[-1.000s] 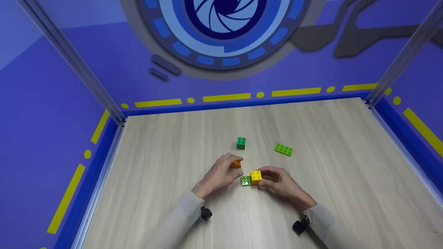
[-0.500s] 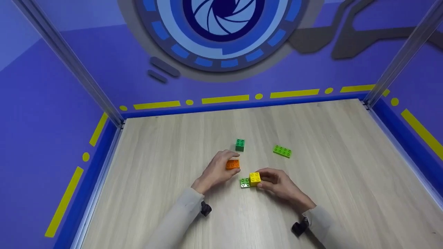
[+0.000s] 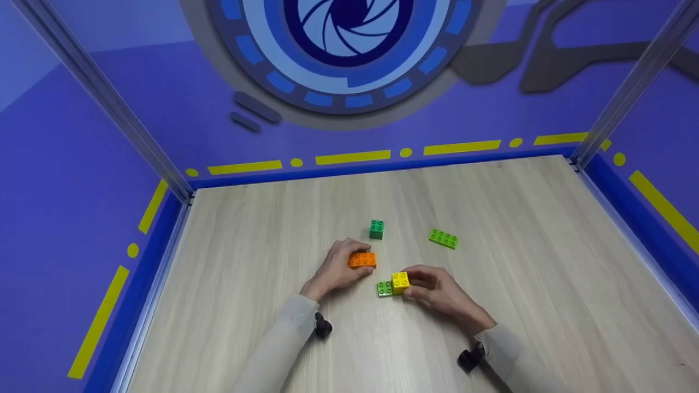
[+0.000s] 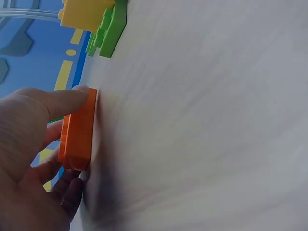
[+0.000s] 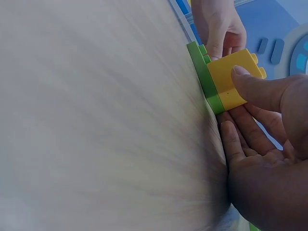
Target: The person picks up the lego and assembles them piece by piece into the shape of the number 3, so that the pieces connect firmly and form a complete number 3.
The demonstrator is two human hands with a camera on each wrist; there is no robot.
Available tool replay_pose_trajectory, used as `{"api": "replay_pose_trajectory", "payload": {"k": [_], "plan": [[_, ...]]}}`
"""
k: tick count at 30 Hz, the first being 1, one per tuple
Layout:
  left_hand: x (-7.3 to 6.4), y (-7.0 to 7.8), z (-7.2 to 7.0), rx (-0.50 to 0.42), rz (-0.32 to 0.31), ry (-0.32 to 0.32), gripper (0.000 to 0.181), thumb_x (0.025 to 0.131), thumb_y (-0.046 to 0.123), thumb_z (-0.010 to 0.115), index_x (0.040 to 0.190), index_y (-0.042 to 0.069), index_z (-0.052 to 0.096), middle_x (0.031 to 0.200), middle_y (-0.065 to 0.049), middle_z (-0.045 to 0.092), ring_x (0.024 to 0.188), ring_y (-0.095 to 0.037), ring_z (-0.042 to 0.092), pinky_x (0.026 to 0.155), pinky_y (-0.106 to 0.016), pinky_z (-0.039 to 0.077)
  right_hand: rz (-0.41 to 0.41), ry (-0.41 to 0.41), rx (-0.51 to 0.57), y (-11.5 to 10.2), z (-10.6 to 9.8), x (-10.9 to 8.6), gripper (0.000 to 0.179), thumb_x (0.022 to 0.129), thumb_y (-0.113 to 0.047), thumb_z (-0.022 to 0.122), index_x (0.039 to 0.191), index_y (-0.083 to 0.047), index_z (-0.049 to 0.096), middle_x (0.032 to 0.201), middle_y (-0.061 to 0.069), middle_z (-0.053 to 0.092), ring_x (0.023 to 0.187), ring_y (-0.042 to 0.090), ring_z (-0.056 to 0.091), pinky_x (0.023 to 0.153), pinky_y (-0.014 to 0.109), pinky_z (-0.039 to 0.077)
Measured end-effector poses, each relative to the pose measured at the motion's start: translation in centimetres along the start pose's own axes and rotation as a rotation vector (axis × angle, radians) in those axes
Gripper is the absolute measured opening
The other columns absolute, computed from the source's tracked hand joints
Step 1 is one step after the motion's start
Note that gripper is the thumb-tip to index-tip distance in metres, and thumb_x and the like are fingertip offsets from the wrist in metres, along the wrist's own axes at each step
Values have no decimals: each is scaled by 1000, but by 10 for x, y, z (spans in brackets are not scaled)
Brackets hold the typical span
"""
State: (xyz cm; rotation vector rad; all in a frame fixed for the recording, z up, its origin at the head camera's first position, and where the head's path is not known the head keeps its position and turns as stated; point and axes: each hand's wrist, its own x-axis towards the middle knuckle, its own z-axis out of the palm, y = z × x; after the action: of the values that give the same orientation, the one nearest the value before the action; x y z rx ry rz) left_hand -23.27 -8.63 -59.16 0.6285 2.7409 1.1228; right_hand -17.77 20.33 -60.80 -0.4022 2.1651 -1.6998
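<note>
My left hand holds an orange building brick between thumb and fingers, its studs facing up. In the left wrist view the orange brick is at or just above the tabletop; a small gap cannot be ruled out. With thumb and fingers, my right hand grips a yellow brick. That yellow brick sits on the right end of a flat green brick, as the right wrist view shows. The left end of the flat green brick has bare studs.
A dark green brick stands behind the left hand. Farther right lies a flat lime-green brick. The wooden tabletop is bounded by blue-purple panels at the back and sides.
The left hand has drawn the orange brick leftward, away from the yellow and green bricks, and more of it shows. The right hand keeps its hold on the yellow brick.
</note>
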Motion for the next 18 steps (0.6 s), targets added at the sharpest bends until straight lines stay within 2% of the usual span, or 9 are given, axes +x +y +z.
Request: {"api": "replay_pose_trajectory", "payload": {"k": [6, 18], "plan": [[1, -6, 3, -14, -16, 1, 45, 98, 31, 81, 138, 15, 71, 135, -2, 67, 122, -23, 56, 105, -42, 45, 8, 4, 3, 0, 0, 1, 41, 98, -15, 79, 137, -8, 69, 138, 15, 70, 131, 33, 66, 107, 26, 55], [-1, -6, 3, -29, -37, -6, 42, 98, 30, 80, 137, 18, 72, 132, -1, 66, 121, -22, 55, 103, -40, 45, 13, -1, 15, 0, -1, 0, 43, 97, -16, 80, 138, -7, 68, 139, 16, 69, 133, 34, 66, 107, 26, 54]]}}
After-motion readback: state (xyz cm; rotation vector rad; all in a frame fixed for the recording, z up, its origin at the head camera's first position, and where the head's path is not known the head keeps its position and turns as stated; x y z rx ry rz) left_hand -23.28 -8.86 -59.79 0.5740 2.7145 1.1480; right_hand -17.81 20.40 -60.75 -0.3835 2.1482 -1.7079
